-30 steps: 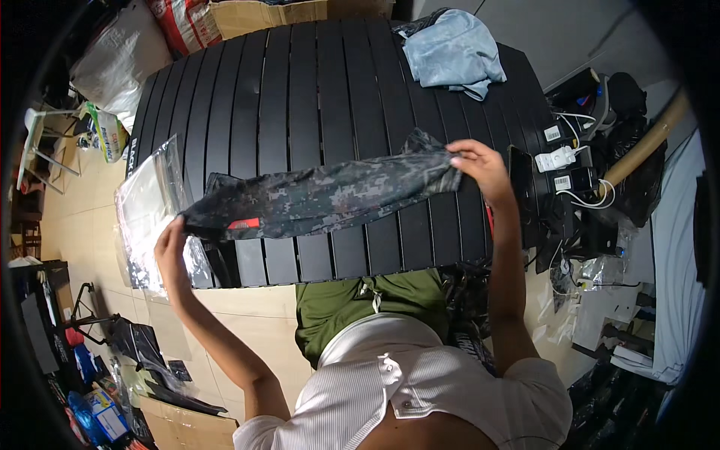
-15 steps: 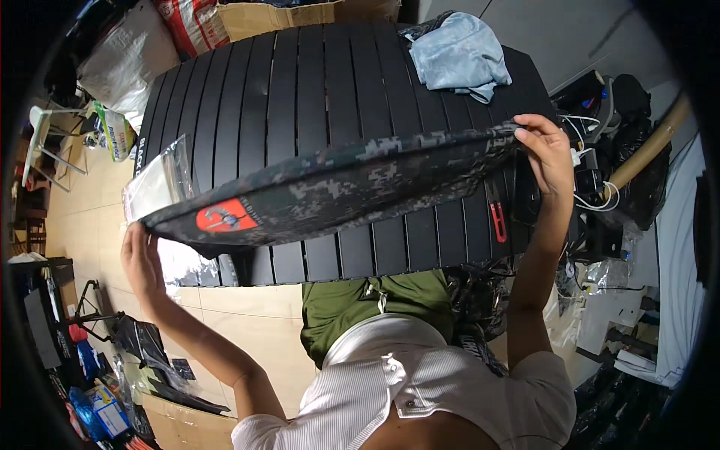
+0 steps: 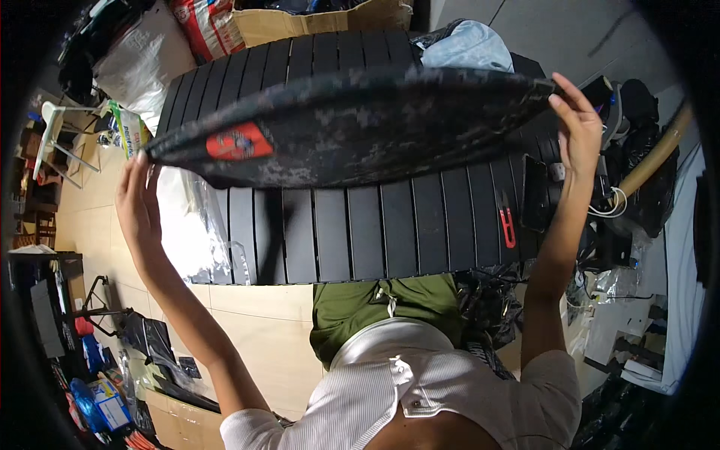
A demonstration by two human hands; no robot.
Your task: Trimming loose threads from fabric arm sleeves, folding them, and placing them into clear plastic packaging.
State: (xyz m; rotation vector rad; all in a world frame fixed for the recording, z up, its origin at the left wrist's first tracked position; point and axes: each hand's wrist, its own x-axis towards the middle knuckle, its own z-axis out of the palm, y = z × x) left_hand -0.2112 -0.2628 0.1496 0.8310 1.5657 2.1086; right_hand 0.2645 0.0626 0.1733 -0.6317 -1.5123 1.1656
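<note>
A long piece of dark camouflage cloth point(image 3: 375, 135) with a red patch near its left end is stretched out above the table. Its kind I cannot make out. My left hand point(image 3: 139, 199) pinches the left corner between thumb and fingers. At the opposite end, my right hand point(image 3: 577, 135) grips the upper right corner, some fingers spread away from it. The cloth's upper edge bows slightly upward, and its lower edge sags over the slats.
The black slatted table point(image 3: 390, 240) carries red-handled thread snips point(image 3: 508, 225), a dark phone-like object point(image 3: 535, 191), clear plastic bags point(image 3: 187, 232) and light blue cloth point(image 3: 469, 49). A cardboard box point(image 3: 322, 26) stands behind. White cables point(image 3: 611, 206) lie at the right.
Both hands have risen and moved farther from my body, carrying the cloth up with them. My right hand has shifted right, and the cloth's span looks wider and more level.
</note>
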